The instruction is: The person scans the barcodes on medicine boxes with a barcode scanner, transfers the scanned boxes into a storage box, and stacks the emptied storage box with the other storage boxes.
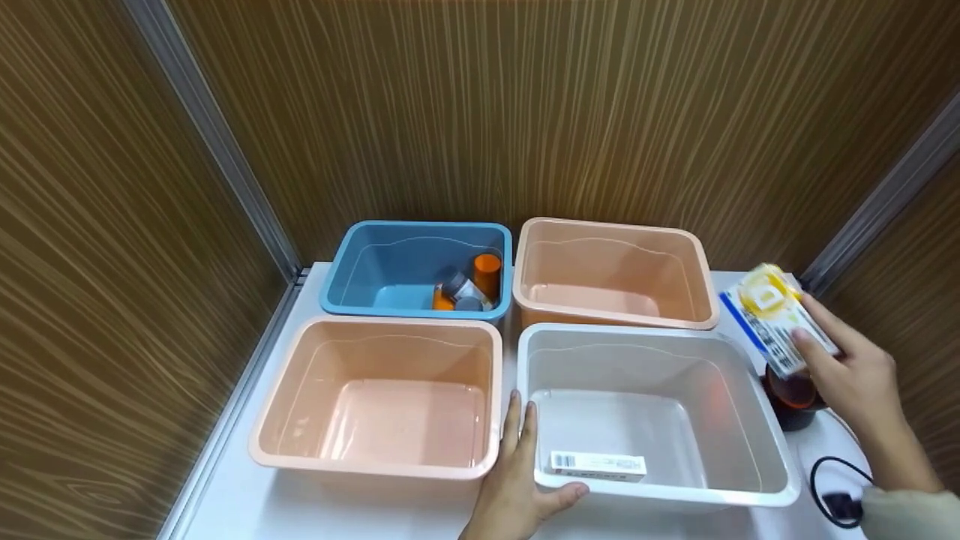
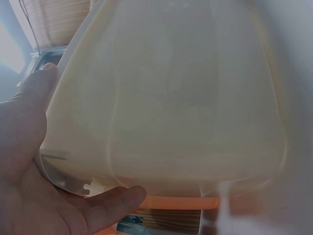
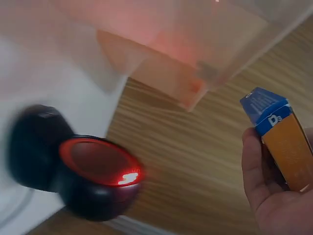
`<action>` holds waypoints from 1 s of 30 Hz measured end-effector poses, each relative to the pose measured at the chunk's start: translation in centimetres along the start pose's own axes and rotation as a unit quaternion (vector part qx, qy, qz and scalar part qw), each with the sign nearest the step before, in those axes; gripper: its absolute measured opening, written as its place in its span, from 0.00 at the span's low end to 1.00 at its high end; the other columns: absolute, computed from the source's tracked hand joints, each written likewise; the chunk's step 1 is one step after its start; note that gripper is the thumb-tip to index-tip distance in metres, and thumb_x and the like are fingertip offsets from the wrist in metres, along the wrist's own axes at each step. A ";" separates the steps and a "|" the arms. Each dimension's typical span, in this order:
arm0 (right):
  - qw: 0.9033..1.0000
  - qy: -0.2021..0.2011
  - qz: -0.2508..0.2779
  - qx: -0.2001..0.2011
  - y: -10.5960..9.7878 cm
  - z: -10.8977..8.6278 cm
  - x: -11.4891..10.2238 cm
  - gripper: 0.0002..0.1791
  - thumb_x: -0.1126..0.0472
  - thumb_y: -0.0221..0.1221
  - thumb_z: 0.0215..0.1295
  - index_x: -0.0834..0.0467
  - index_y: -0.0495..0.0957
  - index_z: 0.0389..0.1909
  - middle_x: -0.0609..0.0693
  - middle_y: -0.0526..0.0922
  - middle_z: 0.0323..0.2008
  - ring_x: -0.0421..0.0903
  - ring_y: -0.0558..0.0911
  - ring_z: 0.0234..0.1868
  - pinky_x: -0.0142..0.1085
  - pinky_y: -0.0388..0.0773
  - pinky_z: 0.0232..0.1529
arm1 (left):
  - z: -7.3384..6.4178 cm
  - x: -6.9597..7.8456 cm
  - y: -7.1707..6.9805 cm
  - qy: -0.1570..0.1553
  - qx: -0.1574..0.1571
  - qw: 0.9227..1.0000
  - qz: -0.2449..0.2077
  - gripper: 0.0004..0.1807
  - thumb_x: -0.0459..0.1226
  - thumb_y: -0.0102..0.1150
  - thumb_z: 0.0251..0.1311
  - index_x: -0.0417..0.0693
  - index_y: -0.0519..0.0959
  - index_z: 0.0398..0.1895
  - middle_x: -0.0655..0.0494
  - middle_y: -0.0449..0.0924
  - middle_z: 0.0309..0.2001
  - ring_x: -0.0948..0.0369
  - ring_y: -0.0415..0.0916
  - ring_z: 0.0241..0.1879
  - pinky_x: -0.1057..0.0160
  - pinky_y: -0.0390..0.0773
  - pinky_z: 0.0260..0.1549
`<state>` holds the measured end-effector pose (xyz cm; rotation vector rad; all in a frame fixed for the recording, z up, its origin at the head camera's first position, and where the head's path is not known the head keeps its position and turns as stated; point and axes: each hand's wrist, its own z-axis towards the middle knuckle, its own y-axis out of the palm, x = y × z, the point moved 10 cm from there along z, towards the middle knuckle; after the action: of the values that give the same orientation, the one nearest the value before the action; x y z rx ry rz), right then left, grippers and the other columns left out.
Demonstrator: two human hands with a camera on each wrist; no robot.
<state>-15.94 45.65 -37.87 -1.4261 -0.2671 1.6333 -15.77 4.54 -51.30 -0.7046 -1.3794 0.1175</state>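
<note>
My right hand (image 1: 855, 375) pinches a small carton (image 1: 780, 315) between thumb and fingers. In the head view its upper face is white and yellow with a large D, dark print and a blue edge; an orange side and blue end show in the right wrist view. The carton is tilted above a black barcode scanner (image 3: 100, 196) whose round window glows red. With fingers extended and thumb spread, my left hand (image 1: 517, 480) touches the front left corner of the white bin (image 1: 652, 493). Inside that bin, along its front wall, lies a slim white box (image 1: 598, 466).
A peach bin (image 1: 375, 470) stands left of the white one, and another peach bin (image 1: 615, 321) behind it. The blue bin (image 1: 412, 310) at the back left holds several orange and grey containers. A black cable (image 1: 817, 487) loops at the right. Wood-grain panels (image 1: 480, 112) surround the table.
</note>
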 end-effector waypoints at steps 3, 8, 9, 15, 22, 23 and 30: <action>0.996 -0.077 -0.030 0.015 0.5 1.7 -3.3 0.28 0.54 0.60 0.72 0.43 0.70 0.72 0.67 0.78 0.59 0.36 0.72 0.38 0.26 0.64 0.36 | -0.1 0.1 -0.1 0.009 0.004 1.000 0.009 0.68 0.72 0.66 0.44 0.49 0.47 0.82 0.60 0.29 0.82 0.47 0.34 0.78 0.44 0.55 0.71; 0.987 -0.147 -0.063 0.009 2.6 4.6 -7.1 0.26 0.55 0.59 0.73 0.47 0.73 0.70 0.67 0.83 0.49 0.54 0.76 0.40 0.36 0.66 0.37 | -0.3 0.1 -0.1 0.007 0.002 1.000 0.015 0.69 0.72 0.66 0.44 0.48 0.47 0.82 0.59 0.29 0.82 0.47 0.35 0.78 0.45 0.57 0.70; 0.986 -0.150 -0.066 0.001 3.2 5.1 -7.5 0.25 0.55 0.58 0.74 0.47 0.73 0.70 0.67 0.83 0.47 0.57 0.77 0.40 0.39 0.67 0.36 | -0.2 0.0 0.0 0.002 -0.001 1.000 0.012 0.69 0.72 0.66 0.44 0.48 0.47 0.82 0.60 0.28 0.82 0.47 0.34 0.78 0.44 0.55 0.71; 0.987 -0.137 -0.081 -0.039 6.2 8.7 -8.4 0.25 0.54 0.54 0.76 0.52 0.71 0.71 0.68 0.80 0.42 0.63 0.75 0.41 0.54 0.68 0.38 | 0.0 -0.3 0.1 -0.021 -0.012 1.000 0.000 0.69 0.71 0.68 0.42 0.50 0.47 0.82 0.62 0.28 0.82 0.48 0.29 0.78 0.42 0.47 0.72; 0.993 -0.044 -0.086 -0.069 9.0 11.8 -6.8 0.28 0.50 0.51 0.77 0.50 0.64 0.75 0.75 0.75 0.56 0.65 0.76 0.49 0.56 0.77 0.42 | 0.1 -0.3 0.2 -0.022 -0.016 1.000 0.002 0.69 0.71 0.68 0.41 0.51 0.48 0.82 0.61 0.28 0.82 0.48 0.30 0.79 0.43 0.47 0.72; 0.994 -0.030 -0.082 -0.072 9.3 12.1 -6.5 0.29 0.49 0.51 0.77 0.49 0.63 0.75 0.75 0.75 0.57 0.65 0.77 0.49 0.56 0.78 0.43 | 0.1 -0.3 0.2 -0.023 -0.017 1.000 0.002 0.69 0.72 0.68 0.41 0.51 0.48 0.82 0.61 0.28 0.82 0.48 0.29 0.79 0.43 0.47 0.72; 0.991 0.034 -0.067 -0.106 11.7 13.1 -4.6 0.32 0.51 0.50 0.77 0.50 0.55 0.78 0.76 0.70 0.62 0.71 0.76 0.55 0.59 0.78 0.51 | 0.1 -0.4 0.3 -0.028 -0.017 0.999 0.006 0.69 0.73 0.66 0.41 0.52 0.48 0.82 0.62 0.28 0.82 0.49 0.29 0.79 0.42 0.46 0.73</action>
<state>-33.47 40.91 -38.70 -1.5837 -0.4996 1.4772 -15.90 4.58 -51.81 -0.7433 -1.4328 0.1248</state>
